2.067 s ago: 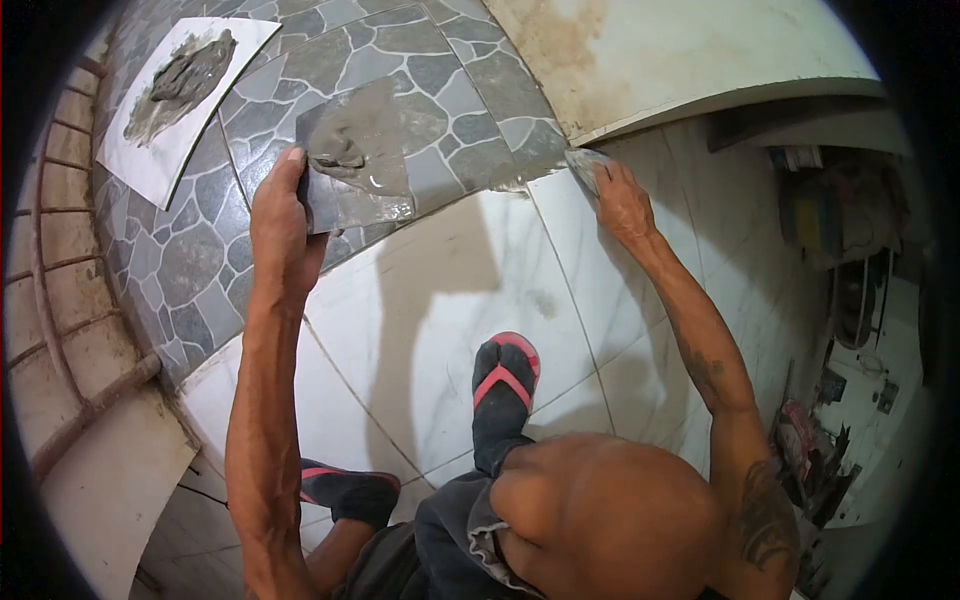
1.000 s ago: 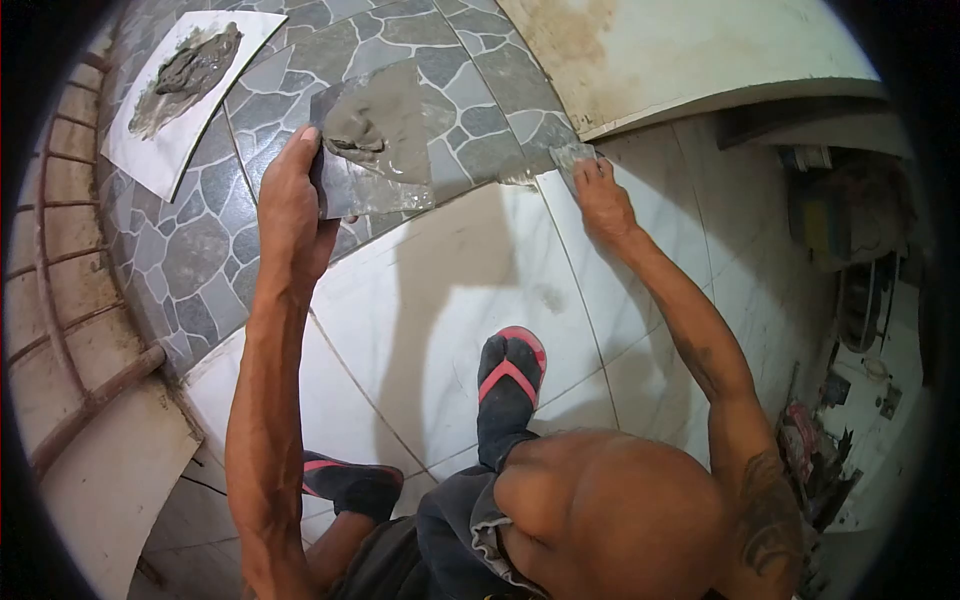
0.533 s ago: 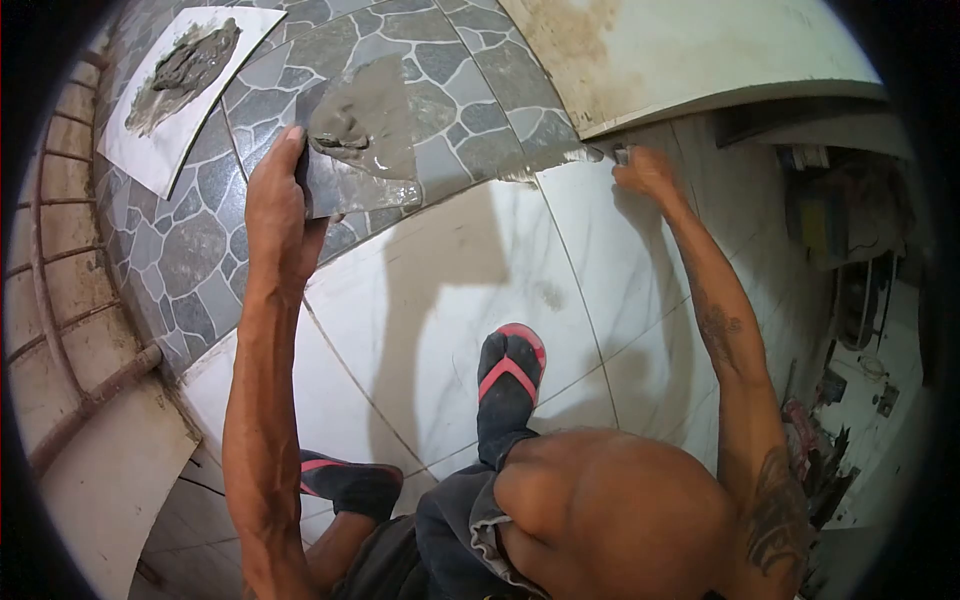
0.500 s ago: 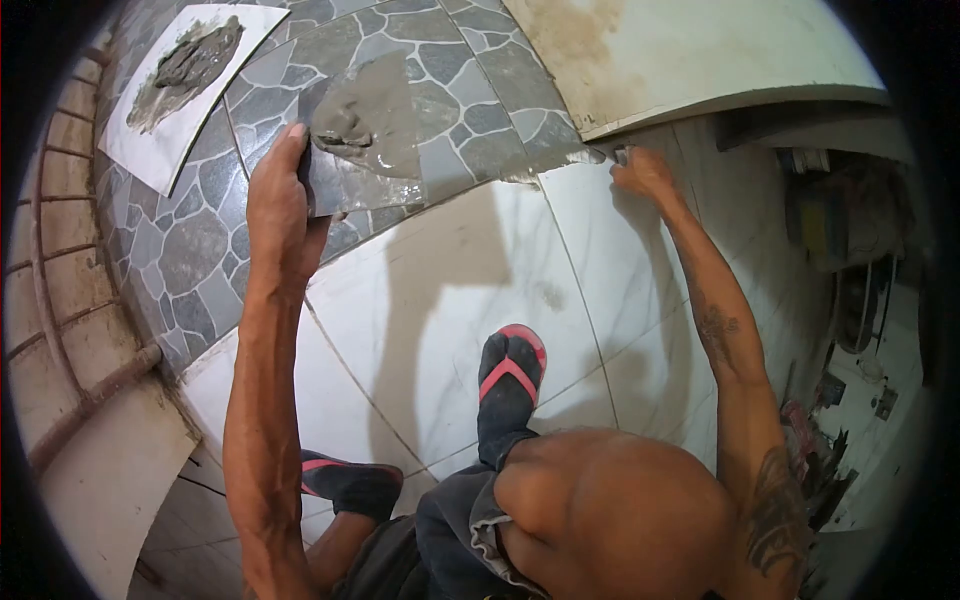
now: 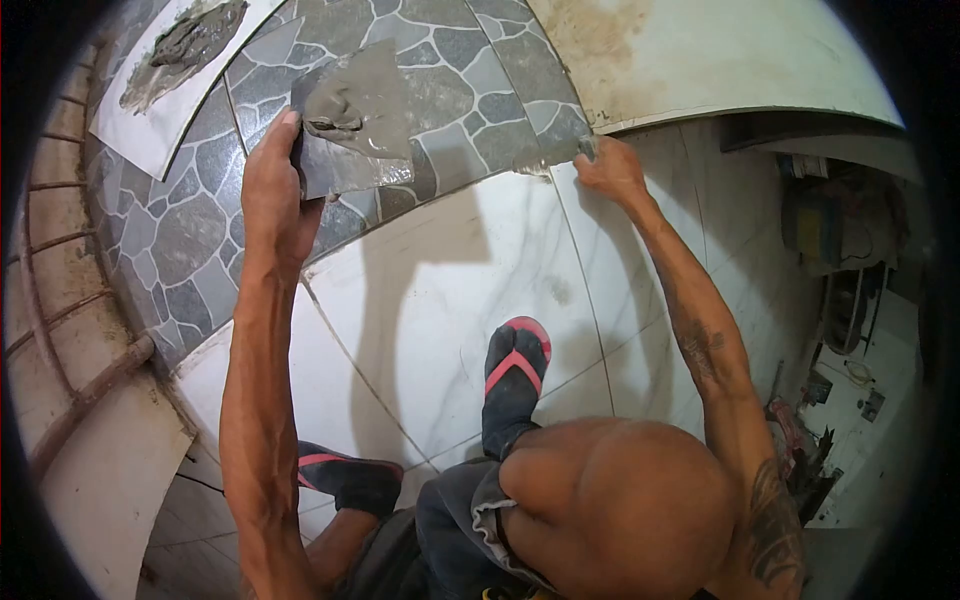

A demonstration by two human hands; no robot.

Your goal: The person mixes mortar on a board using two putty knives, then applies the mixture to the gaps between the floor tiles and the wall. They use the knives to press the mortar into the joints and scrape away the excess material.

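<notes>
My left hand (image 5: 272, 185) grips the edge of a flat rectangular metal plate (image 5: 335, 178), held over the patterned grey tiles. A mound of wet grey cement (image 5: 330, 108) lies on the plate, with a thinner smear around it. My right hand (image 5: 612, 170) is closed around a small putty knife (image 5: 587, 148), mostly hidden by the fingers. It is at the seam where the stone-pattern tile (image 5: 450, 85) meets the white tile (image 5: 520, 235). Wet cement (image 5: 532, 164) shows along that seam, just left of my right hand.
A white sheet (image 5: 125, 135) bearing more cement lies at the upper left. Metal bars (image 5: 38, 300) run along the left side. A pale panel (image 5: 720, 60) with a curved edge stands at the upper right. Various items (image 5: 815, 210) are stored at the right. My sandalled foot (image 5: 515, 370) rests on white tile.
My right hand has moved left along the seam with the putty knife. My left hand and the loaded plate have shifted slightly up and left in view, and the view itself has moved a little.
</notes>
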